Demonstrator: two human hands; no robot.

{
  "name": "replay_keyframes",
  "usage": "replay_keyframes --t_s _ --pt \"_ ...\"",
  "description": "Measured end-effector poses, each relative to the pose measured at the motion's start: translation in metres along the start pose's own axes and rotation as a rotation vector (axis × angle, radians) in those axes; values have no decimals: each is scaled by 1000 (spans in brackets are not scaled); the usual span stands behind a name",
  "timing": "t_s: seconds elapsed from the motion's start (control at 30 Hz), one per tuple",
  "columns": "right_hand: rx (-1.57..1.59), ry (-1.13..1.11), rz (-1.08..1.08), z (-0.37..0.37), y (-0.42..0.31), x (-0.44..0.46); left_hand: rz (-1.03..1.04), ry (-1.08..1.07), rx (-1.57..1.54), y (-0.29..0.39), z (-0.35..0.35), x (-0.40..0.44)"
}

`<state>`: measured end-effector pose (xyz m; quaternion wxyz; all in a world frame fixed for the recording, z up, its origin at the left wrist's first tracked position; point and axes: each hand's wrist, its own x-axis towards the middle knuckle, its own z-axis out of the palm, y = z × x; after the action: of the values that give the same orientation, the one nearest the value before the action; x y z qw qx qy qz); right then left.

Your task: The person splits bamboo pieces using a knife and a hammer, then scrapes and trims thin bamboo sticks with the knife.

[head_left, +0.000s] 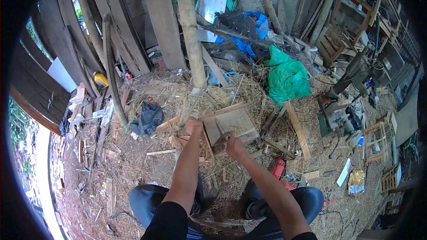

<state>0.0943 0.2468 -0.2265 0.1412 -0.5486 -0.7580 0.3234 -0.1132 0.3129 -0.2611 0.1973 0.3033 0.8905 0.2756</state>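
A shallow wooden box or panel assembly (235, 123) lies on the littered ground before my knees. Along its left side runs a narrow wooden board (207, 142), tilted on edge. My left hand (194, 126) is closed at the upper end of this board and appears to grip it. Over the box's near left part, my right hand (235, 147) is closed round a small, dark, narrow object (221, 138); its kind is too small to tell. Wood scraps and straw lie around both hands.
A black plastic bag (147, 118) lies to the left, a green plastic bag (287, 75) at the back right. A wooden post (190, 31) stands ahead. Right of my knees are a red tool (279, 167) and a plank (297, 130). Machinery (344, 120) stands farther right.
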Motion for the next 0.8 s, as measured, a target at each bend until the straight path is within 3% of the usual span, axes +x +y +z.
replay_keyframes --t_s 0.03,0.07,0.1,0.17,0.2,0.23,0.27,0.3,0.37,0.43,0.5,0.53,0.57,0.6,0.67,0.77,0.8 --pt "-67 -39 -10 0 3 0 -38 7 36 -7 9 9" --pt "-68 -37 -7 -4 4 -1 101 75 72 -20 21 16" --pt "-47 6 -44 -10 3 -2 100 75 72 -48 44 42" --pt "-22 54 -74 -25 8 -5 347 -6 -303 -91 83 87" --pt "-36 144 -154 -36 13 -7 357 -12 -303 -74 65 77" --pt "-50 237 -240 -48 15 -6 244 -159 -332 -45 27 60" --pt "12 149 -62 -74 2 -8 129 -295 -365 -18 -7 46" --pt "21 223 -56 -88 1 -10 141 -276 -374 0 -26 37" --pt "39 303 -78 -120 -6 -17 364 -179 -295 31 -61 17" --pt "162 220 41 -161 -23 -32 453 -143 -280 68 -106 -17" --pt "282 275 -12 -169 -15 -33 540 -396 -501 97 -135 -43" --pt "405 314 -47 -172 -13 -34 552 -389 -507 110 -152 -61" --pt "406 327 -53 -181 -22 -42 698 -409 -476 122 -168 -80" --pt "588 241 2 -193 -36 -55 843 -433 -441 132 -177 -95" --pt "820 188 69 -199 -48 -72 876 -478 -443 143 -180 -116" --pt "615 310 141 -202 -37 -78 847 -615 -529 157 -162 -141" --pt "556 358 7 -202 -22 -76 777 -708 -607 159 -150 -151"
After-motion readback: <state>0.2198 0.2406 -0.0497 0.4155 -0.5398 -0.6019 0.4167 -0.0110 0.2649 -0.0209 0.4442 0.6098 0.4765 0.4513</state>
